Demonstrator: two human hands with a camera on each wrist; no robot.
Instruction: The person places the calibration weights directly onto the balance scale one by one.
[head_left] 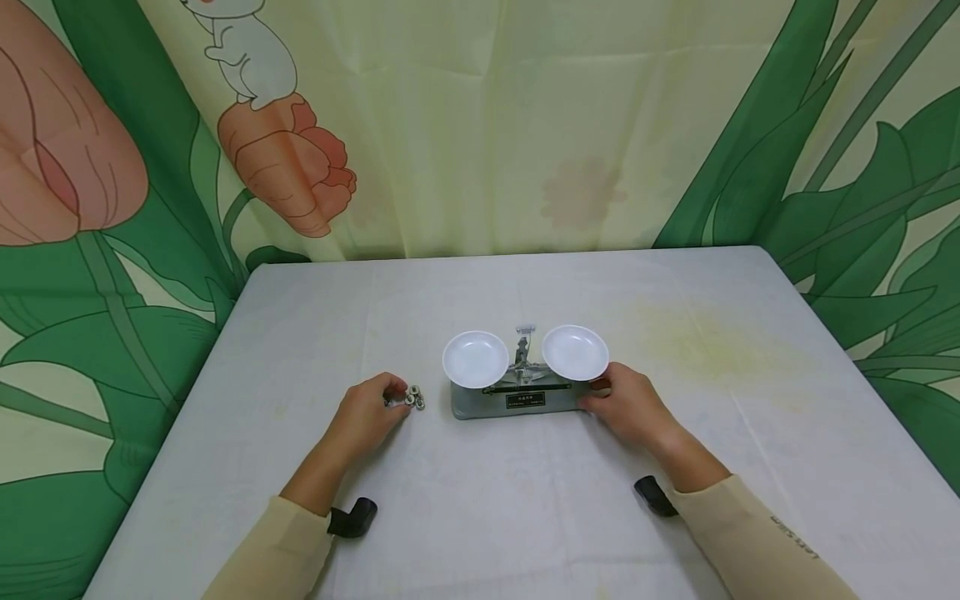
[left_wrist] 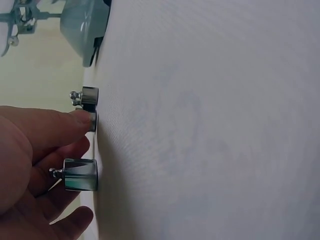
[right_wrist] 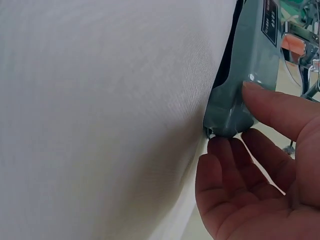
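Observation:
A grey balance scale (head_left: 480,405) stands on the table, with a white left pan (head_left: 476,359) and a white right pan (head_left: 575,352) on top. My right hand (head_left: 630,404) grips the base's right end, thumb on the front face and curled fingers at the end and underside. Left of the scale, several small silver weights (head_left: 416,397) stand close together at the fingertips of my left hand (head_left: 369,417). In the left wrist view, thumb and index finger pinch a small weight (left_wrist: 93,121), partly hidden by the thumb. A larger knobbed weight (left_wrist: 80,174) stands beside the other fingers.
A white cloth covers the table (head_left: 525,508). Behind it hangs a curtain (head_left: 480,142) printed with leaves, a tulip and a rabbit on a carrot. A black wrist camera (head_left: 354,517) is on the left sleeve, another black camera (head_left: 656,496) on the right.

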